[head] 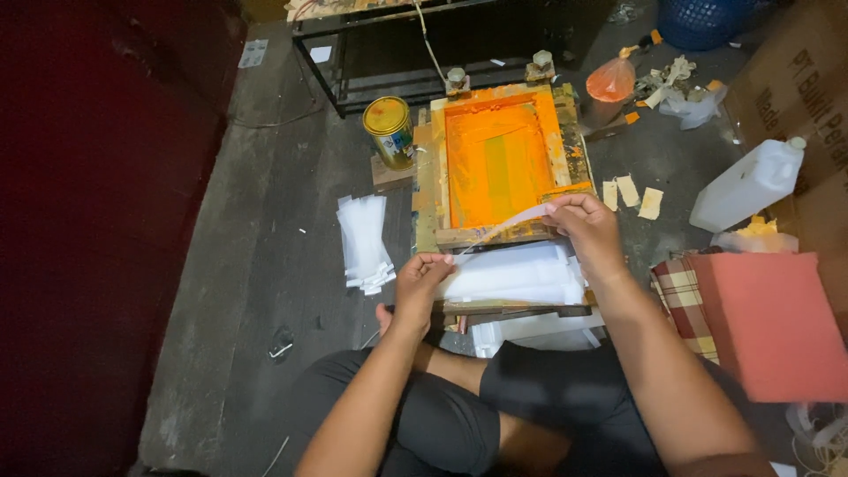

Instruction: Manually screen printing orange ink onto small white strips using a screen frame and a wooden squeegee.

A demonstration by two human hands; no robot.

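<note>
Hands: left hand (422, 281) and right hand (583, 221) are working well apart, each one pinching an end of the same thin white sheet (503, 228), so the sheet is hanging stretched between them instead of flopping.
Sheet position: it is running slantwise above the near edge of the screen frame (424, 177), lifted clear of the stack below.
Stack: white sheets (521, 276) are lying just in front of the frame, right under the hands, within easy reach of the seated person.
Frame: the wooden frame is lying flat on the floor, its mesh (495, 159) flooded with orange ink; lying level is probably keeping the ink from running.
Ink can: a yellow can (389, 131) is standing upright just left of the frame.
Second pile: more white sheets (364, 243) are sitting fanned out on the floor (238, 265) to the left, apart from the frame.
Right side: a white jug (746, 184) is lying tilted near a red cushion (777, 322).
</note>
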